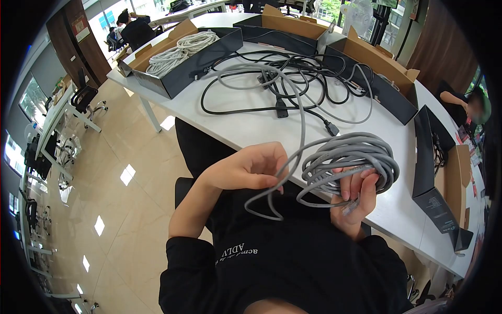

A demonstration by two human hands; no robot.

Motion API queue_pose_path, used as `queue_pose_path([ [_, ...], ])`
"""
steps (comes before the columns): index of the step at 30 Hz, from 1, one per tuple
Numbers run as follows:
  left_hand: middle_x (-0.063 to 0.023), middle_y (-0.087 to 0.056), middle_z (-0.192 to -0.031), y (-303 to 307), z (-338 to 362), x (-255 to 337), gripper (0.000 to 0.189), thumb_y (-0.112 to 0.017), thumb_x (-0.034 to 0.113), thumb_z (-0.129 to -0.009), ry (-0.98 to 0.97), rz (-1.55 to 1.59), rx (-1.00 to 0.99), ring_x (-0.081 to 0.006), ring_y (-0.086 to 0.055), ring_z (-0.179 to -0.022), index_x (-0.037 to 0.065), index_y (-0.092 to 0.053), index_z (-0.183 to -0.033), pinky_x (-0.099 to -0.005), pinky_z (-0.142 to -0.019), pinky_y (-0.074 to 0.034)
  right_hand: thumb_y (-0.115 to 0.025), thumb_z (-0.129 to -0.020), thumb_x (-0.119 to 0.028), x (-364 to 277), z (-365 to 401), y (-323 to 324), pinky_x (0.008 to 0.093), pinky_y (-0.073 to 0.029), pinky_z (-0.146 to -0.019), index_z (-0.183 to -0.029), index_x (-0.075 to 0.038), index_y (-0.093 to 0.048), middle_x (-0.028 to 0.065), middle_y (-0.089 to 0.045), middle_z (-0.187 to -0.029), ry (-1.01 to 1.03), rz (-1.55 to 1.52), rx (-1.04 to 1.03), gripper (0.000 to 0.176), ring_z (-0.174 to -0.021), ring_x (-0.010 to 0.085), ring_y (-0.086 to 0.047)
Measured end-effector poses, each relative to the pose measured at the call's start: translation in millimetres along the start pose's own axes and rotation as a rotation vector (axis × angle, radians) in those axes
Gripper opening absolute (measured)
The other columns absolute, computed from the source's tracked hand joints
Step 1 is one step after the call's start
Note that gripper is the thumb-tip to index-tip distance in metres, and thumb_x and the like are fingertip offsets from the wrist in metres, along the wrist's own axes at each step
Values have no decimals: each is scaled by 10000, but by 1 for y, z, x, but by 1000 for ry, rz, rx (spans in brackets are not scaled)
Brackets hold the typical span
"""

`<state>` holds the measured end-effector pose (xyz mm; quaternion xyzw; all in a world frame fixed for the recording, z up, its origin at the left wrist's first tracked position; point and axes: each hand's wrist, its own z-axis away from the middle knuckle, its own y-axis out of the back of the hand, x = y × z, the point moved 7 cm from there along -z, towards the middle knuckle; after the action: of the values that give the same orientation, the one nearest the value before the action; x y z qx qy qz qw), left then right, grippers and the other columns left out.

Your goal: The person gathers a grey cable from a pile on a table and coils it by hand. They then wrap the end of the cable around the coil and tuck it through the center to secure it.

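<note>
A grey network cable is wound into a thick coil [348, 157] in front of my body, above the table's near edge. My right hand [356, 196] is closed around the coil's lower side, its fingers through the loops. Beside that thumb a clear plastic plug [349, 209] sticks out. To the left, my left hand [253, 167] has its fingers curled and its thumb pressed against a loose strand of the same cable. From there the strand [302, 112] runs up onto the table, and a slack loop [261, 212] hangs against my black shirt.
Tangled black power cords [281, 107] lie on the white table [183, 118]. Open black boxes surround them: one with coiled light cables [180, 52], one at the back [282, 31], one at back right [371, 78], one at right [436, 204]. Other people sit farther off.
</note>
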<state>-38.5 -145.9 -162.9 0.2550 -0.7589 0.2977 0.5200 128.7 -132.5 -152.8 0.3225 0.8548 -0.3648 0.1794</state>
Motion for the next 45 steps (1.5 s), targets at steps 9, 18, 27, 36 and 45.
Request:
queue_pose_path([
  [9,40,-333,-694,3,17,16,327,-628,-15,-647,8,20,-2,-39,-297,-570,89,-365,-812,-161,-487,-247,-381,-936,-270,6,-3,0,331,-431,-761,-893,-88,-486,-42,-284,-523,-9,41,-48,214,-462,68,-294],
  [18,-7,-484,-548,7,22,43,264,-703,173,-622,86,-1029,254,-123,-406,-440,45,-487,-704,-232,-422,-324,-403,-926,-279,4,-4,2,336,-445,-744,-713,-92,-428,-33,-289,-502,-24,10,92,285,-458,79,-320],
  [27,-38,-509,-598,26,44,47,352,-755,254,-594,93,-721,2,-160,-496,-533,36,-492,-681,-257,-496,-384,-387,-930,-300,3,-4,2,328,-434,-746,-720,-99,-425,-35,-279,-516,1,17,81,294,-471,79,-319],
  [36,-57,-570,-554,95,96,82,268,-531,257,-820,365,-1435,1042,-180,-548,-522,27,-594,-700,-303,-523,-403,-380,-935,-295,0,-3,7,323,-415,-764,-855,-103,-447,-38,-264,-520,39,-23,142,219,-483,66,-289],
  [45,-107,-645,-739,46,35,-11,587,-374,476,-886,655,-822,183,-174,-614,-622,-41,-645,-828,-275,-613,-497,-379,-935,-292,-1,-3,3,333,-420,-789,-865,-98,-453,-37,-267,-520,48,-27,90,220,-478,71,-303],
])
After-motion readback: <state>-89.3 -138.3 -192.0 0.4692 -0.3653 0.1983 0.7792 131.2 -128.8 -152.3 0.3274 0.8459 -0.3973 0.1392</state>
